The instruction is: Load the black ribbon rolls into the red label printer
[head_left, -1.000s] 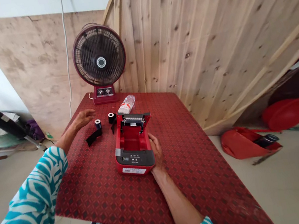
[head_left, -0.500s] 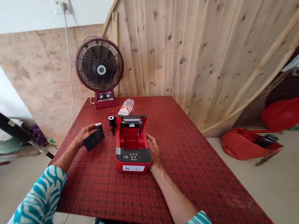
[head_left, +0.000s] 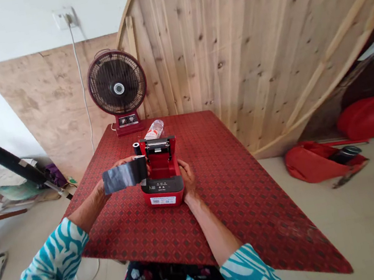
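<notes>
A red and black label printer (head_left: 164, 197) stands on the table with its lid up, showing its red inner bay. My right hand (head_left: 187, 178) grips the printer's right side, fingers along the wall. At the printer's left edge, my left hand (head_left: 124, 161) is closed around a black roll (head_left: 141, 169). A loose dark strip from this roll trails left across the hand and hides part of the fingers. Just behind it, a second black roll (head_left: 136, 147) with a white core stands on the table.
A clear plastic bottle (head_left: 154, 129) lies behind the printer. Farther back is a dark red fan (head_left: 118, 88). The table (head_left: 244, 217) has a red patterned cover. On the floor to the right are a red bag (head_left: 309, 164) and a red round basin (head_left: 373, 116).
My left hand has brought the black roll rightward to the printer's open bay, and the strip now stretches out to the left. My right hand stays on the printer. The view has shifted slightly.
</notes>
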A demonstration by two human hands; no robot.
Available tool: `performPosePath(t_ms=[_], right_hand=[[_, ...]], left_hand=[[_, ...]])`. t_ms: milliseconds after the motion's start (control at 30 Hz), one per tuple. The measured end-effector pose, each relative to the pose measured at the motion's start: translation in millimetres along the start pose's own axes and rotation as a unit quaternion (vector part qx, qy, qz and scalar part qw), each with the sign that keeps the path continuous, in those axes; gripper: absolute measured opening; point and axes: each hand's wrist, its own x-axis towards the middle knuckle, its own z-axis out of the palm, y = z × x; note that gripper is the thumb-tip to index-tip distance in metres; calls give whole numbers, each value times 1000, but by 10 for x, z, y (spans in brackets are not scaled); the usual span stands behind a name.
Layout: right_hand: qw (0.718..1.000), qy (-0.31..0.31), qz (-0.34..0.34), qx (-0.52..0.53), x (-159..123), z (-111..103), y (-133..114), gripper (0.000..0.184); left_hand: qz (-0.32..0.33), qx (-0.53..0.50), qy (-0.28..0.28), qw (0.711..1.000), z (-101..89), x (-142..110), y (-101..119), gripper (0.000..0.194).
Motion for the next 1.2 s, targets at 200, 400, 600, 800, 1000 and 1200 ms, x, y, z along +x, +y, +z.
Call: performPosePath(t_ms=[200, 400, 600, 800, 1000, 1200], right_hand=[[1000, 1, -16, -5, 20, 12, -39, 32], [1000, -5, -8, -2, -10, 28, -95, 33], [1000, -6, -20, 8, -15, 42, -90, 31], [1000, -11, -21, 3, 8, 24, -61, 32], [1000, -13, -18, 2, -14, 28, -100, 32], [1000, -7, -5, -5, -15, 26, -104, 33]], left_hand=[[25, -33, -11, 999, 128, 258, 469, 50], [29, 337, -49, 940, 271, 425, 727, 32], [-8, 505, -126, 854, 445, 621, 817, 29], [3, 496, -154, 854, 523, 812, 708, 17], [73, 372, -96, 920, 310, 558, 659, 26], [149, 190, 68, 968, 360, -87, 568, 34]])
